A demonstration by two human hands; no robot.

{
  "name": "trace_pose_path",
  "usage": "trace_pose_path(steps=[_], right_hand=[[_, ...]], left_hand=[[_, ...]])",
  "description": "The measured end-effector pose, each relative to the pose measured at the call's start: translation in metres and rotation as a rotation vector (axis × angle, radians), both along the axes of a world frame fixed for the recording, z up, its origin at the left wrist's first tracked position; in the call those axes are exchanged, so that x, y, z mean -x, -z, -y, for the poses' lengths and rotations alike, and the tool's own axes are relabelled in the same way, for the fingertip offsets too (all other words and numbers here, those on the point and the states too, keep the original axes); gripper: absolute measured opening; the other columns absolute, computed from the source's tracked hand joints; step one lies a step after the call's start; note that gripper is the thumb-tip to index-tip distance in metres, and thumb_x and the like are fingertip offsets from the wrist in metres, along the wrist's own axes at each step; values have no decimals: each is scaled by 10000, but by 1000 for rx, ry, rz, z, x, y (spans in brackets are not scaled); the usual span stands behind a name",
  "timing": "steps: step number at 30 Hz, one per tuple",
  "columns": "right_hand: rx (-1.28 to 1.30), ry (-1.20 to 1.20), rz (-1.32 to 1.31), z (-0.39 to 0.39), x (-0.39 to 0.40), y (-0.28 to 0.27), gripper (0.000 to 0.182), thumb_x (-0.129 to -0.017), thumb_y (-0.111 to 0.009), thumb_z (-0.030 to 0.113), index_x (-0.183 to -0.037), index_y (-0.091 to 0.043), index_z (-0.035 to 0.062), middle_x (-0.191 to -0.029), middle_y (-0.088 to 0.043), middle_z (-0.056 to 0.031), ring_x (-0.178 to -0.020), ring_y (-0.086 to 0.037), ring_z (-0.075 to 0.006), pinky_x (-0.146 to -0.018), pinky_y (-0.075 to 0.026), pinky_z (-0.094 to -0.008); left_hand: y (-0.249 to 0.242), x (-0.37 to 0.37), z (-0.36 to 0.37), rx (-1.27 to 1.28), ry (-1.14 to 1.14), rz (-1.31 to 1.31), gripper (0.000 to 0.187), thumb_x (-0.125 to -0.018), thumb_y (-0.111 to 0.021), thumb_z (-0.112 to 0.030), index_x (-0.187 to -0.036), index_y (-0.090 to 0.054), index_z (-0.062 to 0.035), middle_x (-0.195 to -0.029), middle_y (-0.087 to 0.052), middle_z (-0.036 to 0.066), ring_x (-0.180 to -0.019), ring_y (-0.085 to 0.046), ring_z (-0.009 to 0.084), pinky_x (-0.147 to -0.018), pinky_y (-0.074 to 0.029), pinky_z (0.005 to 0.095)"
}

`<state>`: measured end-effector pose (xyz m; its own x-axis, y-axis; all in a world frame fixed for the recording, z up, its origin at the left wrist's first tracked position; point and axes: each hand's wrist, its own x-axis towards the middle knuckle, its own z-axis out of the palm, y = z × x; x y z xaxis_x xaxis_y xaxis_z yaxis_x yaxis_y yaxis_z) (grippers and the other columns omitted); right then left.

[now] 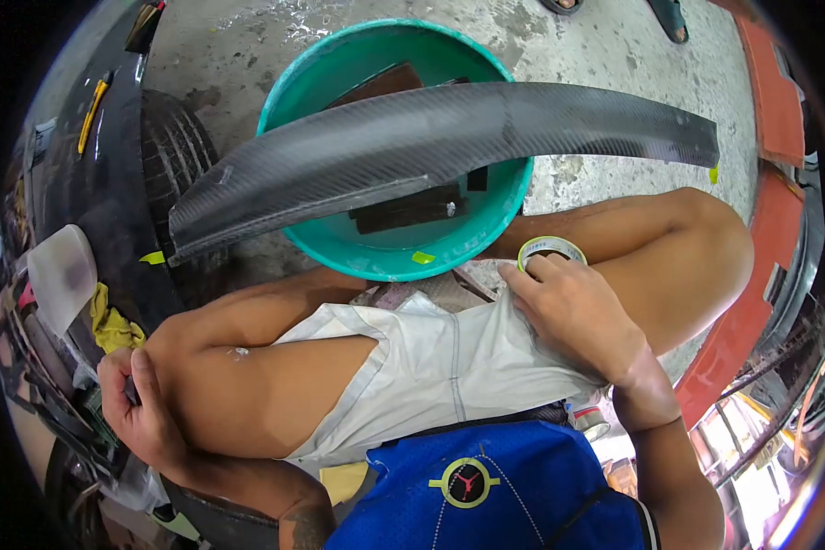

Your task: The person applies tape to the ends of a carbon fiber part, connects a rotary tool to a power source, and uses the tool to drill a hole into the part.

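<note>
- The blue jersey (486, 495) lies nearest.
- Right hand (573, 307) pinches a tape roll (550, 249) (light, stiff ring; best gripped by its rim).
- Left hand (137, 403) is clenched around a small dark object.
- The carbon-fibre trim (431, 147) rests across the green basin (390, 261).

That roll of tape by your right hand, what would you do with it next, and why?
Probably lift the roll of tape and pull a strip free: the right hand already rests on it, and the carbon-fibre panel lying across the green tub already carries small yellow tabs.

Teal basin (500, 197), black carbon-weave panel (431, 142), blue shirt (522, 500)
</note>
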<state>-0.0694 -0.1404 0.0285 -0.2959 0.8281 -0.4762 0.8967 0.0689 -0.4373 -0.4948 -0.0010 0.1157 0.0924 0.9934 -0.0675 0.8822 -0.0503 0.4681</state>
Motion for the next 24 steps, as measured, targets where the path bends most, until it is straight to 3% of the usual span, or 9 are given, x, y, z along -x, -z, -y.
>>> trace_pose_path(steps=[7,9,12,16,19,20,24], right_hand=[[20,14,1,1,-1,-2,336,-888,-656,156,-1207,-627,53,-935,-616,-124,-898,-641,-301,-775,-529,-422],[19,17,-4,1,-1,0,344,-888,-658,163,-1212,-622,53,-938,-617,-126,-901,-645,-306,-781,-530,-427],[0,18,0,5,-4,3,358,-887,-658,177,-1219,-612,50,-947,-620,-131,-910,-653,-318,-793,-532,-433],[-8,36,-5,7,-8,3,323,-882,-609,157,-1182,-618,38,-965,-635,-146,-943,-665,-326,-807,-542,-437],[-39,48,-36,10,-11,4,301,-866,-583,123,-1151,-633,41,-968,-646,-155,-961,-671,-323,-800,-548,-439],[-74,36,-61,11,-10,6,292,-863,-589,124,-1139,-636,42,-968,-649,-158,-964,-674,-325,-797,-550,-441],[-64,44,-40,13,-11,10,266,-847,-617,123,-1098,-646,42,-986,-654,-165,-965,-679,-329,-803,-553,-436]], left_hand=[[2,20,8,-75,-112,14,258,-1030,-590,-174,-826,-503,-42,-778,-420,-24,-763,-405,99,-740,-368,245],[2,-8,4,-186,43,43,251,-1031,-588,-173,-834,-508,-39,-791,-429,-23,-777,-412,101,-749,-369,245],[-2,-16,-1,-54,90,-75,238,-1030,-584,-166,-845,-516,-32,-801,-440,-19,-793,-422,107,-759,-372,249],[4,0,-2,-91,-6,-76,290,-1025,-605,-191,-802,-527,-23,-756,-453,-17,-731,-405,103,-696,-375,261],[0,5,2,-136,-7,-142,340,-1032,-603,-199,-766,-476,-28,-725,-403,-24,-686,-369,103,-647,-356,265],[6,4,2,-170,-15,-15,390,-1017,-608,-143,-711,-395,-28,-698,-330,8,-671,-336,135,-632,-329,309],[2,-24,-8,-275,253,-53,288,-1013,-613,-182,-814,-500,-7,-759,-453,46,-715,-419,165,-687,-376,309]])
